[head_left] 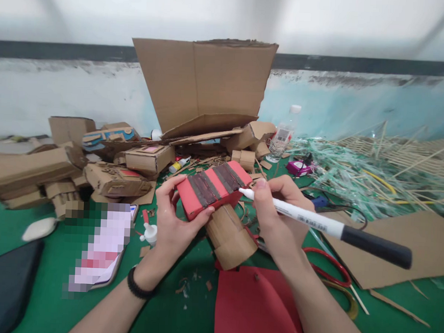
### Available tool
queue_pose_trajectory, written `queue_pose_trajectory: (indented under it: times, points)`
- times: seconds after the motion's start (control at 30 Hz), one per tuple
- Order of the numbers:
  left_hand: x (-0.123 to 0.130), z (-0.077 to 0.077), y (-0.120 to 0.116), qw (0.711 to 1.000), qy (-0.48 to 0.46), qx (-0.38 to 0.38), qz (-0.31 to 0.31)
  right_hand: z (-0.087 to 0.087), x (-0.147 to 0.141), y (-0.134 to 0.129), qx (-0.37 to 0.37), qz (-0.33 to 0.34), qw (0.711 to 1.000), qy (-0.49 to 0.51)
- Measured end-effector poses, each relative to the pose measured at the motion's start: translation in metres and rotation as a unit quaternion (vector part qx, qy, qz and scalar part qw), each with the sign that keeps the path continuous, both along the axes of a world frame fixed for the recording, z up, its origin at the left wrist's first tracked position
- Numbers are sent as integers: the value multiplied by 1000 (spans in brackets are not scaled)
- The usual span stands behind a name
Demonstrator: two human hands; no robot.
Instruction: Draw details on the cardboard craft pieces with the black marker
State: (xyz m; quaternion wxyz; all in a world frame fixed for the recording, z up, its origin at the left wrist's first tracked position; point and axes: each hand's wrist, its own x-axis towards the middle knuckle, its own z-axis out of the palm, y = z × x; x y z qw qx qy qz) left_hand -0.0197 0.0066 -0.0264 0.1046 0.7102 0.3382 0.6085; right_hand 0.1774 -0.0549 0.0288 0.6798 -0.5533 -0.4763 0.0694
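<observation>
Green work surface point(186, 322) spreads beneath two bare hands held apart, each closed on something. Nearest the camera, a red sheet point(252, 305) lies between the forearms, with a dark flat object point(11, 285) at the left edge and a partly pixelated phone point(111, 274) beyond it. Above the sheet, the left hand point(177, 218), a black band at its wrist, clamps the end of a red box with dark stripes point(214, 186), thumb below and fingers at the side; a brown cardboard cylinder point(231, 238) extends from the box toward the camera. The right hand point(282, 216) grips a white marker point(304, 214), its tip at the box's right-hand edge and its black end pointing right; whether the tip touches cannot be told. Red scissor-like handles point(344, 274) and flat cardboard point(395, 243) lie to the right. Farther back, cardboard constructions point(30, 165) crowd the left, while a clear bottle point(282, 137) stands near tangled plastic strips point(328, 161) and thin sticks. A large cardboard panel point(218, 83) rises before the pale, scuffed wall point(81, 86).
</observation>
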Motion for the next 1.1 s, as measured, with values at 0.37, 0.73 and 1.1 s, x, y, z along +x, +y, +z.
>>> queue_pose_trajectory:
  times: [0.37,0.73,1.1]
  points:
    - [-2,-1,0,1000,18,7,5,1,-1,-1,-12,-7,1000,0]
    - [-3,-7,2,1000,15,20,-2,-3,4,0,-15,-1,1000,9]
    - [-2,1,8,994,14,111,-16,15,17,9,31,109,991,71]
